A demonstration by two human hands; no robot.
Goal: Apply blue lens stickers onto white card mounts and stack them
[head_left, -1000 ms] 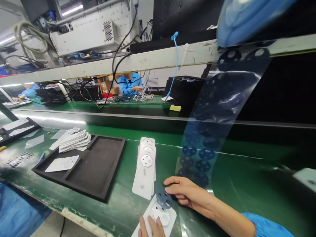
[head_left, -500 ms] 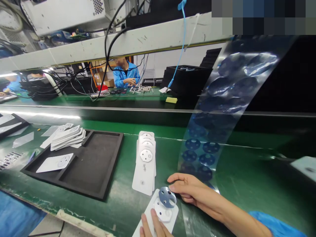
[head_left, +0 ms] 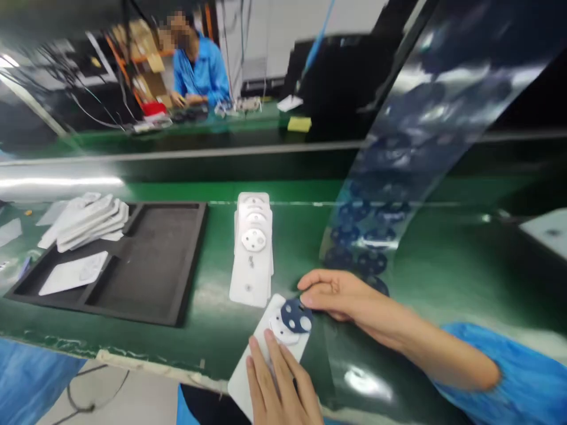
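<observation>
Okay, from my end: L hand (head_left: 277, 383) is on near end of white card (head_left: 261, 339), fingers (head_left: 266, 354) spread wide & pressing flat, no real grip. R hand (head_left: 341, 298) is at right, fingers (head_left: 319, 283) loosely curled, tips at edge of dark blue disc (head_left: 296, 316); can't tell if it has hold. Disc lies on card, partly over white round pad (head_left: 279, 332). Stack of white cards (head_left: 252, 254) just far of that, on green bench (head_left: 292, 248). Black foam tray (head_left: 150, 265) w/ more cards (head_left: 84, 221) to left; clear film strip (head_left: 398, 153) w/ blue discs to right. Co-worker (head_left: 197, 74) in blue sits far side.
</observation>
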